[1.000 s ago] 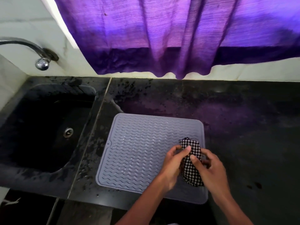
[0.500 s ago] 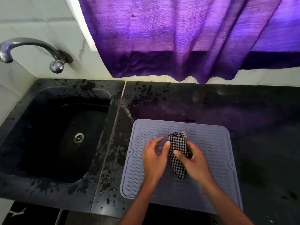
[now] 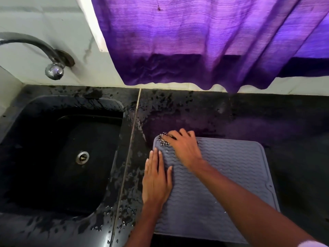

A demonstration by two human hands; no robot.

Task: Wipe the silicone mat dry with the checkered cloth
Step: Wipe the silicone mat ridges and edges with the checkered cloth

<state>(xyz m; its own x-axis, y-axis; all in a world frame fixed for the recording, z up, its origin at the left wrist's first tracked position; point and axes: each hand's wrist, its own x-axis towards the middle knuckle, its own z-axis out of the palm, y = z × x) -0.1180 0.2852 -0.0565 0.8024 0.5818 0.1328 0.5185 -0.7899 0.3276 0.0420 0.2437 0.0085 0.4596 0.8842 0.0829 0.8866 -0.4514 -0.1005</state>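
Observation:
A grey silicone mat with wavy ridges lies on the black counter, right of the sink. My right hand is at the mat's far left corner, its fingers curled over the bunched black-and-white checkered cloth and pressing it down. Only the cloth's edges show past my fingertips and under my thumb. My left hand lies flat with straight fingers on the mat's left edge, holding nothing. A few water drops show on the mat.
A black sink with a metal drain sits to the left, and a metal tap comes out of the wall above it. A purple curtain hangs over the back wall. Water spots the counter around the sink seam.
My right hand has carried the cloth from the mat's middle to its far left corner. My left hand has let go of the cloth and now lies flat on the mat's left edge.

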